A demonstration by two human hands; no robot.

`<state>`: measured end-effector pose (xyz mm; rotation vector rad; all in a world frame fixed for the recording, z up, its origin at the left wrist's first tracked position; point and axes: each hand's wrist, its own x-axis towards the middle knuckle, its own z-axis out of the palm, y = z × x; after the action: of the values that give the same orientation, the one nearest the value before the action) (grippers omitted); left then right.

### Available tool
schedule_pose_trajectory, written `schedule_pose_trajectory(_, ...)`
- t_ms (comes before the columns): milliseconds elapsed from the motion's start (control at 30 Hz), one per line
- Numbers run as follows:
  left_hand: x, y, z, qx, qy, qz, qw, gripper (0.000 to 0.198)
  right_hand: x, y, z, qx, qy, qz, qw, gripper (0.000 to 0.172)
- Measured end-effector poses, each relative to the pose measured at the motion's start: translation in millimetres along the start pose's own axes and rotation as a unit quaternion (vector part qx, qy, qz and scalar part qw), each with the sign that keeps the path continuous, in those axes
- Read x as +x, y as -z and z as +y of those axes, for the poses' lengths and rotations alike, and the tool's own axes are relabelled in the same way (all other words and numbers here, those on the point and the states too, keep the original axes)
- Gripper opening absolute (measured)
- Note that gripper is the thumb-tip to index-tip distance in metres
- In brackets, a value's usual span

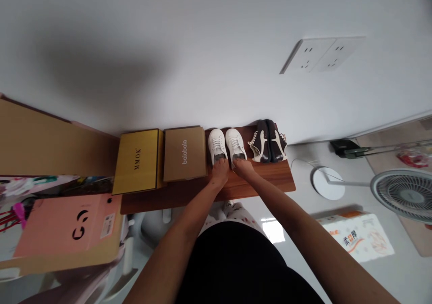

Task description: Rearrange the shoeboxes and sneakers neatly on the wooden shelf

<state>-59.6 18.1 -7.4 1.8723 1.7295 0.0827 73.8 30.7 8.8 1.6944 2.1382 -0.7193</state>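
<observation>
A pair of white sneakers stands side by side on a brown wooden shelf (270, 182), toes toward the wall. My left hand (220, 170) is closed on the heel end of the left white sneaker (217, 143). On the right white sneaker (235, 141), my right hand (242, 166) grips the heel in the same way. The fingertips are partly hidden inside the shoe openings. To the right sits a pair of dark brown and cream sneakers (269, 142). Close on the left is a brown shoebox (185, 154) marked "balabala".
A yellow MMOK box (137, 162) stands at the shelf's left end, near a pink box (64, 227). A white wall with a socket panel (322, 54) rises behind. On the floor at right are a fan (405, 196) and a white printed pack (359, 236).
</observation>
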Motion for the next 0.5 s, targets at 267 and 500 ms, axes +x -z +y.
schedule_pose_trajectory(267,0.8,-0.3,-4.9,-0.005,0.016,-0.007,1.0,0.025,9.7,-2.2,-6.4,0.003,0.002,0.003,1.0,0.026)
schedule_pose_trajectory(500,0.0,1.4,-7.7,0.065,0.017,-0.013,0.998,0.028,7.3,-3.9,-14.9,0.014,-0.003,0.042,0.999,0.022)
